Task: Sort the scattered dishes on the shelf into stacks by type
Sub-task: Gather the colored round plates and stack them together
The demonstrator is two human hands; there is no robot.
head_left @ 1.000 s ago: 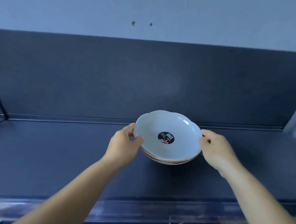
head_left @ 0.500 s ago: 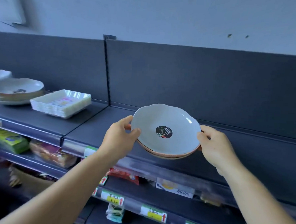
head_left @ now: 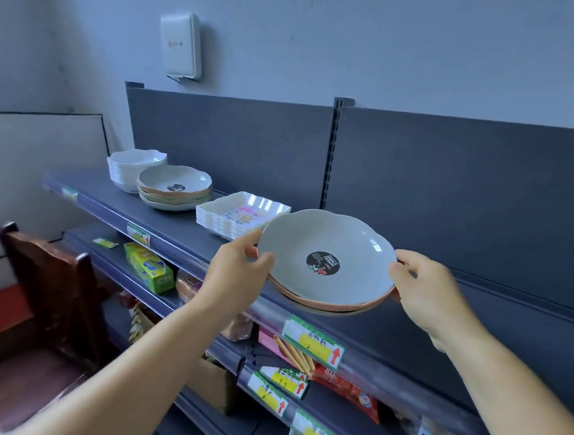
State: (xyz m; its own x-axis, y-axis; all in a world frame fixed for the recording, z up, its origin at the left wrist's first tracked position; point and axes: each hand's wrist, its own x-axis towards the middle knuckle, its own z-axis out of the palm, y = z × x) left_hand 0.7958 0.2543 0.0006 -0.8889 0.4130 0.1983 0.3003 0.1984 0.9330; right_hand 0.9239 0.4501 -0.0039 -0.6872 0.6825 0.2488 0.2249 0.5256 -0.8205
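While gripped between both hands, grey bowls (head_left: 327, 252) above shelf (head_left: 113, 205) edge

Held plates (head_left: 327, 249), centre: speckled grey inner face, smooth with a soft sheen and one small highlight; salmon outer rim (head_left: 327, 306); round black paper sticker (head_left: 323, 263), matt; far-left stack of like plates (head_left: 174, 188): same speckled, semi-gloss finish; white bowls (head_left: 132, 167) behind them: smooth, glossy, plastic-looking; square white trays (head_left: 242, 215): high gloss with bright reflections, printed floral centre; shelf (head_left: 165, 221) and back panel (head_left: 233, 141): dark grey painted metal, matt, faintly textured; shelf edge strip (head_left: 113, 213): clear glossy plastic; price tags (head_left: 312, 343): printed paper; chair (head_left: 46, 271), near left: dark varnished wood, worn; wall box (head_left: 181, 45): smooth white plastic.
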